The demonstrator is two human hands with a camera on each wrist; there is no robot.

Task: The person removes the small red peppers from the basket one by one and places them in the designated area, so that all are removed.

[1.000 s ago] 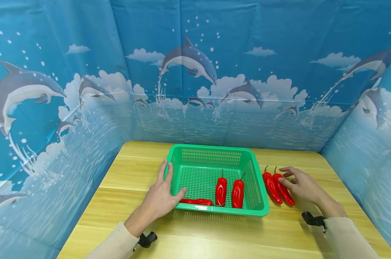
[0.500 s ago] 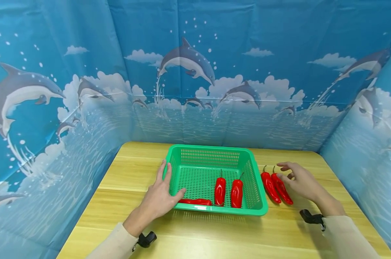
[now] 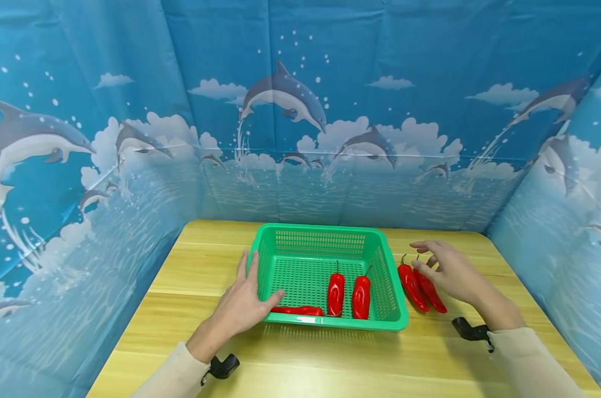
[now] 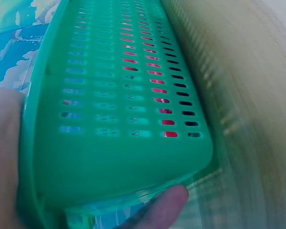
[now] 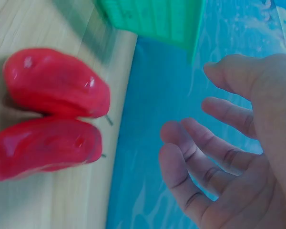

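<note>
In the head view, my left hand [image 3: 240,301] rests at the near left corner of the green plastic basket [image 3: 380,327], fingers straight along its left side and thumb over the near rim. Inside the basket, two red chili peppers [image 3: 335,294] lie lengthwise at the right, and another red pepper [image 3: 297,310] lies along the near wall. To the basket's right, two more red peppers [image 3: 412,287] lie side by side. My right hand [image 3: 451,273] is above the right one, fingers spread and relaxed; the right wrist view shows that hand [image 5: 229,176] holding nothing.
The basket stands on a light wooden table [image 3: 181,282]. Behind it and at both sides hang blue curtains [image 3: 330,193] printed with dolphins. Through the wall slots of the basket [image 4: 114,162] in the left wrist view, red shows.
My right hand has risen off the right pepper and shifted up and left toward the stems. The whole head view has slid slightly left. My left hand stays at the basket.
</note>
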